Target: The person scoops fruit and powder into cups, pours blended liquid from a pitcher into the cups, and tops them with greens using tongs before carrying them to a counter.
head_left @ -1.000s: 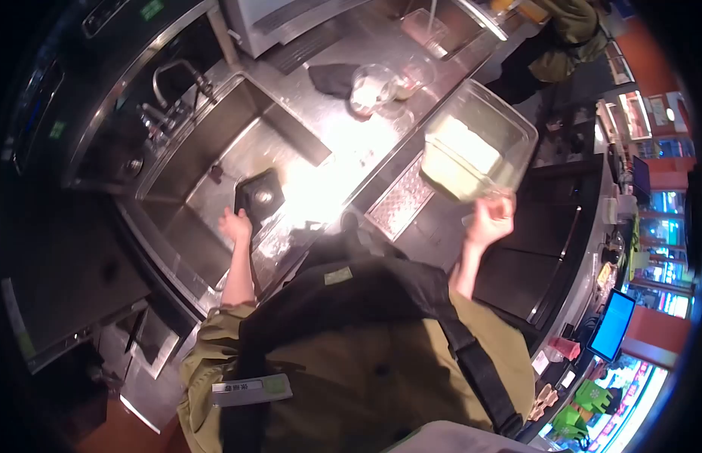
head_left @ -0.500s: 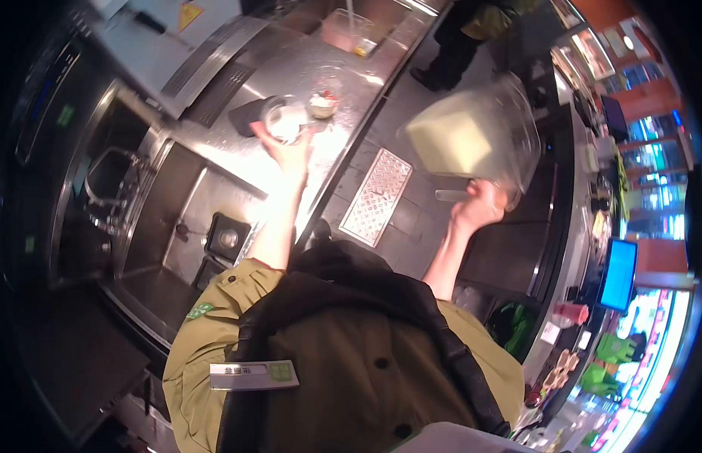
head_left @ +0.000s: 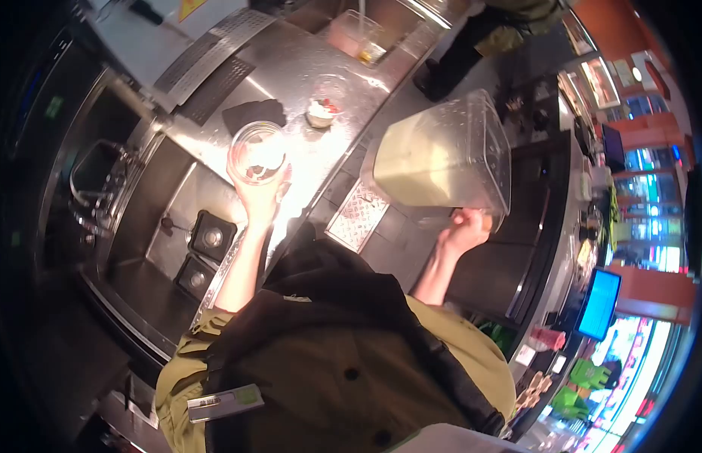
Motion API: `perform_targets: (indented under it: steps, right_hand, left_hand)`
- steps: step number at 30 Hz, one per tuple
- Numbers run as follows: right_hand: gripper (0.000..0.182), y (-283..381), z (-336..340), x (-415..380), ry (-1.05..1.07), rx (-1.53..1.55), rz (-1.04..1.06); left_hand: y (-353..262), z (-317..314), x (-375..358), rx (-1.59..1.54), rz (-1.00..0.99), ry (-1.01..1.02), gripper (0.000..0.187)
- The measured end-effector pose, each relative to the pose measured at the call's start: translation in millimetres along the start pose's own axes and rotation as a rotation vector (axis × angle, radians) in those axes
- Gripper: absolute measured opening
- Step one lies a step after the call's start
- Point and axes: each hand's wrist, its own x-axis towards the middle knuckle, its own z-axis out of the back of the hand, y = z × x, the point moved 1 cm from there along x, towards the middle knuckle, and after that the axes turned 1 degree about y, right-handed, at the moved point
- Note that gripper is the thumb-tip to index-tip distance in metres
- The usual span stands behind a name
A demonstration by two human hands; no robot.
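My left hand (head_left: pixel 262 202) is closed around a clear plastic cup (head_left: pixel 259 151) with white and dark contents, held over the steel counter. In my right hand (head_left: pixel 467 229) is the handle end of a large clear pitcher (head_left: pixel 441 151), partly filled with a pale yellowish liquid. The pitcher is tilted over the floor beside the counter, apart from the cup. Another clear cup (head_left: pixel 321 113), with white and red contents, stands on the counter beyond my left hand. A dark folded cloth (head_left: pixel 241 115) lies behind the held cup.
On the left is a steel sink (head_left: pixel 177 192) with black square fittings (head_left: pixel 212 235) along its side. A pink-tinted container (head_left: pixel 353 34) sits at the counter's far end. Another person (head_left: pixel 472 57) stands ahead in the aisle. A lit blue screen (head_left: pixel 597 303) is at right.
My left hand has brought the cup nearer to me, away from the other cup. The pitcher has come left and lower in view, and the other person shows more.
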Motion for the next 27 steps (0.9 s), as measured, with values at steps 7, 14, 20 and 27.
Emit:
perform_targets:
  steps: [7, 14, 20, 27]
  right_hand:
    - [0.019, 20, -26, -9, 0.534, -0.059, -0.021]
    - [0.015, 63, -117, -66, 1.383, -0.666, 0.749]
    - [0.014, 71, -171, -120, 1.768, -0.977, 1.003]
    - [0.016, 77, -206, -171, 1.845, -1.117, 1.101]
  left_hand:
    - [-17, 61, -6, 0.049, -0.032, 0.110, 0.096]
    - [-14, 110, -22, 0.376, -0.235, 0.085, 0.094]
    - [-4, 132, -47, 0.549, -0.223, 0.111, 0.084]
    - [14, 136, -53, 0.536, -0.183, 0.008, 0.090]
